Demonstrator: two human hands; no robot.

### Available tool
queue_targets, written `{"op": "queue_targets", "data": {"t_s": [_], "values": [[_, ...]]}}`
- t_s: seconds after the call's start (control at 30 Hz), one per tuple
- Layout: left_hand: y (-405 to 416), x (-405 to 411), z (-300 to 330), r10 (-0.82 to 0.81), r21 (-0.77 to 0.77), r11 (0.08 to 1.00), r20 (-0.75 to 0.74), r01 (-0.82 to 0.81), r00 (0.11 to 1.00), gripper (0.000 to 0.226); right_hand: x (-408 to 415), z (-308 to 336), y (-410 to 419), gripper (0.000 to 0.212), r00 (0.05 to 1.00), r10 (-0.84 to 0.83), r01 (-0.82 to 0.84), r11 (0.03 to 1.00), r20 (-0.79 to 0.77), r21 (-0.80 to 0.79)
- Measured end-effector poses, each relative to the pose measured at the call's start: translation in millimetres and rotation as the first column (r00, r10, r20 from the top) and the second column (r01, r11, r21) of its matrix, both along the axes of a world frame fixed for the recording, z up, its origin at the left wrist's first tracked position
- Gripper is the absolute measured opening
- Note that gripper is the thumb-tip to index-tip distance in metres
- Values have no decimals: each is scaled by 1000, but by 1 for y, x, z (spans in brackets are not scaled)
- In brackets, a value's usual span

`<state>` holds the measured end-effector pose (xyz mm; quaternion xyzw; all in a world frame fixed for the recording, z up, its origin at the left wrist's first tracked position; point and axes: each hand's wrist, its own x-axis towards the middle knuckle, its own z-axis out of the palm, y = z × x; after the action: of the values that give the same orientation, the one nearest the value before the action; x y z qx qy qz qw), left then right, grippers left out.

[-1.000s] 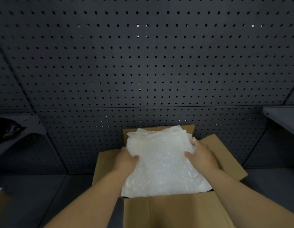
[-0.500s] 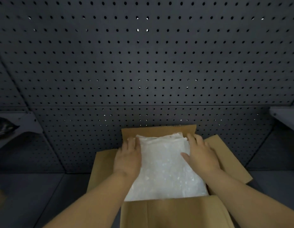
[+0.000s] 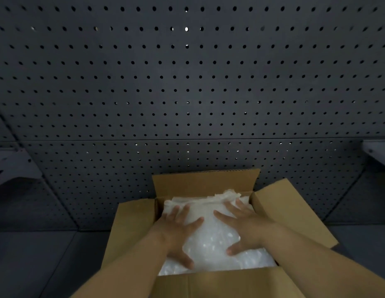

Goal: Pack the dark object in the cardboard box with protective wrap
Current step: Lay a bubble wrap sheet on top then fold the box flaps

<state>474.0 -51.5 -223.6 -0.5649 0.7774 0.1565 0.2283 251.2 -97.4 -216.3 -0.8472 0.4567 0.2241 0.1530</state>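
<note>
An open cardboard box (image 3: 133, 229) stands in front of me with its four flaps spread out. White bubble wrap (image 3: 213, 239) fills the inside, its far edge bunched against the back wall. My left hand (image 3: 176, 231) lies flat on the wrap's left half with fingers spread. My right hand (image 3: 241, 226) lies flat on the right half, fingers also spread. Both palms press down on the wrap. No dark object shows inside the box.
A dark pegboard wall (image 3: 187, 93) rises right behind the box. Grey shelf brackets stick out at the left (image 3: 17, 164) and right (image 3: 376, 149). The box sits on a dark work surface (image 3: 36, 265).
The wrap, held tilted above the box a second ago, has gone down into it. Both hands have slid from its side edges onto its top and flattened out.
</note>
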Motion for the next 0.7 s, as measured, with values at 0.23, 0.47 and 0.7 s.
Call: {"op": "queue_targets", "data": {"t_s": [0.23, 0.47, 0.7], "values": [[-8, 0, -9, 19, 60, 998, -12, -18, 1000, 116, 5, -4, -11, 105, 1000, -14, 13, 990, 2, 140], [-13, -1, -16, 30, 83, 996, 2, -30, 1000, 116, 7, -8, -18, 104, 999, -25, 19, 979, 27, 202], [-19, -1, 10, -80, -25, 996, 12, 80, 997, 110, 4, 6, -19, 109, 992, 108, -102, 990, 68, -97]]}}
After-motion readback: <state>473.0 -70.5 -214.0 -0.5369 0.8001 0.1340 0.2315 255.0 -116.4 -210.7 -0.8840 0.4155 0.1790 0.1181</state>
